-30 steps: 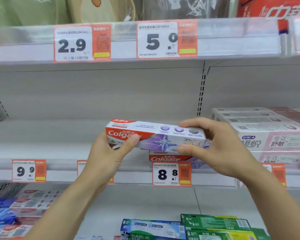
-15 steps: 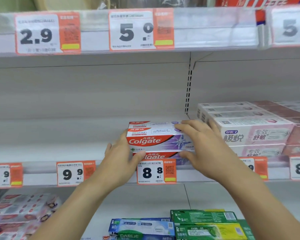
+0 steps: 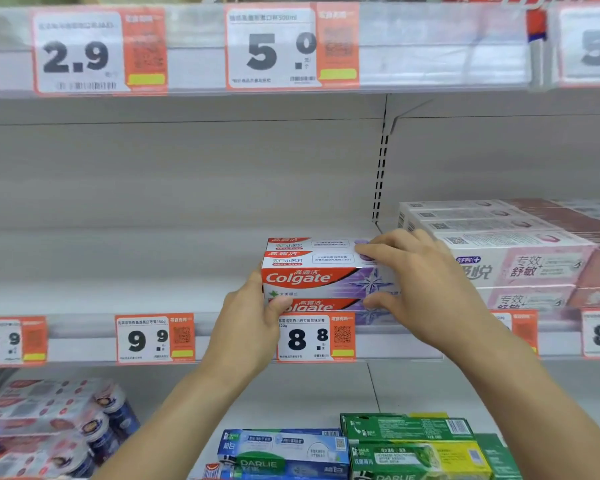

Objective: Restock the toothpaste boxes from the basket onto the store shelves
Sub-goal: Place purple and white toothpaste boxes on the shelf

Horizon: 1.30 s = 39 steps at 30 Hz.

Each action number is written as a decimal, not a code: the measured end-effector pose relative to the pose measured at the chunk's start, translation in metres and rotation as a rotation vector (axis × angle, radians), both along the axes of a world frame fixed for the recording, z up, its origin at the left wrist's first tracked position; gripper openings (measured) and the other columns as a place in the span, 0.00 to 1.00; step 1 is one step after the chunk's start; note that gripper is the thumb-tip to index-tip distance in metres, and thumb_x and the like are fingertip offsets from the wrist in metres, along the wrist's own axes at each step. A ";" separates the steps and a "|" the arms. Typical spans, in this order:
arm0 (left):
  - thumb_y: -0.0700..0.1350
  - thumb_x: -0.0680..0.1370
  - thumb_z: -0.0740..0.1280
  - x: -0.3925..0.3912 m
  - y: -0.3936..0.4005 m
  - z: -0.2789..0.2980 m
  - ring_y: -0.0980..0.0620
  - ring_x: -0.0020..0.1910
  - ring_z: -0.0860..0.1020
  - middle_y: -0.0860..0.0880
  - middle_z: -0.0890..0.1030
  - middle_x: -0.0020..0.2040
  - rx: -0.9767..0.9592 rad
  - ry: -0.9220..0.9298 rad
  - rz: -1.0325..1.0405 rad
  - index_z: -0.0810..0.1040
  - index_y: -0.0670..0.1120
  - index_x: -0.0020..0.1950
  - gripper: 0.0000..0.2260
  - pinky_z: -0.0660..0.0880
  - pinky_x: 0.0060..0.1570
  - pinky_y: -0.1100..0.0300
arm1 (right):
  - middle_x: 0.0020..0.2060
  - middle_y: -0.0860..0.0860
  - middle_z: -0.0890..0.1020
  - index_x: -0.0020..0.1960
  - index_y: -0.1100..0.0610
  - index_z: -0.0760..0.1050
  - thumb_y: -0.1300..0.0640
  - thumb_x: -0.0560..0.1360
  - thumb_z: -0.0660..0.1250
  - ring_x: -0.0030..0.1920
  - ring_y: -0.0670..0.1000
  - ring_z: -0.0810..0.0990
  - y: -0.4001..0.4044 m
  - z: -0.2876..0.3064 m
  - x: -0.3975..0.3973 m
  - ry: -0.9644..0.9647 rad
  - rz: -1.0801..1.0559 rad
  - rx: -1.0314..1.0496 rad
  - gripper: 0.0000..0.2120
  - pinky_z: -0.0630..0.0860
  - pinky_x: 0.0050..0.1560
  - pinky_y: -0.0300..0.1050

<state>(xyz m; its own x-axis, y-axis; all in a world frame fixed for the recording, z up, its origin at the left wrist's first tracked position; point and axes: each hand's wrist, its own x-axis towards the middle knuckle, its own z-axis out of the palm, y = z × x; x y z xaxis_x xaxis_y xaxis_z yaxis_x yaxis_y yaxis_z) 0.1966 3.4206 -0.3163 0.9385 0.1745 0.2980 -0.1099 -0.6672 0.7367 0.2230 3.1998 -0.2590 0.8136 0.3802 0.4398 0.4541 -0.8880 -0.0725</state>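
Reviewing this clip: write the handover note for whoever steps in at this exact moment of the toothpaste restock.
Left hand: grips the left end of the top Colgate box, thumb on its front.
Right hand: holds the same box's right end, fingers over the top, thumb below.
That box sits on a lower Colgate box on the middle shelf, above the 8.8 price tag; another box lies behind it.
Done: box stacked, not released.
Left: let go, fetch more. The basket is out of view.

bright even light, soft blur, edges warped
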 end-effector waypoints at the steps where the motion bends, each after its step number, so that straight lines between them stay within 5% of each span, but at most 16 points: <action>1: 0.47 0.82 0.64 0.000 -0.001 -0.006 0.57 0.51 0.81 0.58 0.80 0.50 -0.015 -0.003 0.013 0.72 0.55 0.58 0.06 0.78 0.44 0.69 | 0.65 0.42 0.73 0.75 0.44 0.67 0.45 0.70 0.76 0.63 0.49 0.67 0.000 0.000 0.000 0.001 -0.006 -0.015 0.35 0.61 0.64 0.44; 4: 0.48 0.83 0.62 -0.001 -0.005 -0.010 0.49 0.63 0.75 0.61 0.78 0.48 -0.022 -0.039 0.047 0.74 0.55 0.59 0.06 0.73 0.65 0.44 | 0.71 0.42 0.69 0.76 0.46 0.64 0.47 0.72 0.75 0.67 0.49 0.65 0.003 -0.002 0.002 0.021 -0.004 -0.032 0.36 0.58 0.69 0.44; 6: 0.47 0.84 0.60 -0.001 -0.008 -0.010 0.63 0.52 0.70 0.66 0.73 0.43 0.034 -0.028 0.076 0.73 0.52 0.60 0.06 0.57 0.76 0.49 | 0.74 0.44 0.66 0.77 0.48 0.62 0.50 0.73 0.74 0.72 0.49 0.62 0.004 -0.004 0.002 0.046 0.022 -0.015 0.36 0.54 0.73 0.43; 8: 0.46 0.84 0.59 -0.002 -0.011 -0.008 0.68 0.45 0.68 0.65 0.75 0.44 0.080 -0.042 0.089 0.71 0.54 0.58 0.04 0.46 0.77 0.55 | 0.76 0.44 0.65 0.78 0.48 0.60 0.52 0.74 0.74 0.75 0.49 0.60 0.004 -0.004 0.001 0.065 0.041 0.005 0.37 0.53 0.76 0.44; 14: 0.47 0.85 0.55 -0.002 -0.012 -0.010 0.60 0.56 0.73 0.58 0.80 0.51 0.082 -0.019 0.073 0.72 0.53 0.56 0.06 0.41 0.76 0.55 | 0.75 0.43 0.63 0.79 0.46 0.57 0.49 0.76 0.71 0.72 0.50 0.60 0.004 -0.005 -0.002 0.037 0.008 -0.040 0.36 0.56 0.72 0.45; 23: 0.48 0.85 0.56 -0.002 -0.010 -0.013 0.62 0.54 0.67 0.55 0.80 0.53 0.079 -0.055 0.106 0.74 0.53 0.59 0.08 0.42 0.76 0.57 | 0.73 0.48 0.62 0.79 0.48 0.57 0.52 0.77 0.70 0.70 0.53 0.61 0.010 -0.005 -0.007 0.036 -0.043 -0.058 0.35 0.58 0.71 0.47; 27: 0.48 0.84 0.58 -0.004 -0.010 -0.010 0.64 0.49 0.67 0.57 0.78 0.50 0.082 -0.066 0.122 0.75 0.53 0.56 0.07 0.51 0.73 0.57 | 0.75 0.48 0.63 0.79 0.50 0.57 0.55 0.77 0.70 0.74 0.52 0.60 0.012 -0.009 -0.009 0.035 -0.028 0.011 0.35 0.58 0.73 0.45; 31: 0.52 0.83 0.60 -0.003 -0.002 -0.006 0.52 0.56 0.75 0.57 0.82 0.48 0.181 -0.058 0.102 0.78 0.55 0.51 0.08 0.57 0.60 0.61 | 0.77 0.50 0.62 0.79 0.54 0.57 0.58 0.75 0.72 0.77 0.53 0.58 0.015 -0.014 -0.009 0.033 -0.013 0.012 0.37 0.51 0.77 0.46; 34: 0.56 0.82 0.62 -0.009 0.007 0.001 0.48 0.64 0.75 0.51 0.82 0.60 0.277 -0.077 0.122 0.80 0.50 0.62 0.15 0.62 0.65 0.54 | 0.74 0.56 0.68 0.75 0.58 0.65 0.63 0.70 0.74 0.77 0.59 0.61 0.024 -0.016 -0.011 -0.075 0.029 0.047 0.36 0.54 0.78 0.55; 36: 0.56 0.81 0.64 -0.024 0.016 0.010 0.50 0.66 0.73 0.51 0.79 0.63 0.268 -0.189 0.121 0.78 0.47 0.66 0.18 0.64 0.67 0.56 | 0.66 0.58 0.76 0.69 0.59 0.73 0.66 0.68 0.74 0.69 0.61 0.71 0.041 -0.015 -0.018 -0.230 0.152 0.236 0.30 0.67 0.71 0.58; 39: 0.49 0.81 0.66 -0.064 0.038 0.021 0.57 0.58 0.74 0.56 0.80 0.54 0.277 -0.342 0.045 0.80 0.49 0.55 0.07 0.64 0.58 0.72 | 0.50 0.53 0.81 0.57 0.58 0.79 0.63 0.73 0.70 0.51 0.55 0.80 0.084 -0.008 -0.042 -0.339 0.418 0.433 0.13 0.77 0.50 0.52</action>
<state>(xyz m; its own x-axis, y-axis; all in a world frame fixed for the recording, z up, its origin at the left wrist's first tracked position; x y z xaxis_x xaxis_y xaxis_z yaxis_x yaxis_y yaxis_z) 0.1324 3.4586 -0.2957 0.7712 0.0827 0.6312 -0.2825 -0.8441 0.4558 0.1810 3.2839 -0.2674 0.4277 0.3644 0.8272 0.8121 -0.5567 -0.1747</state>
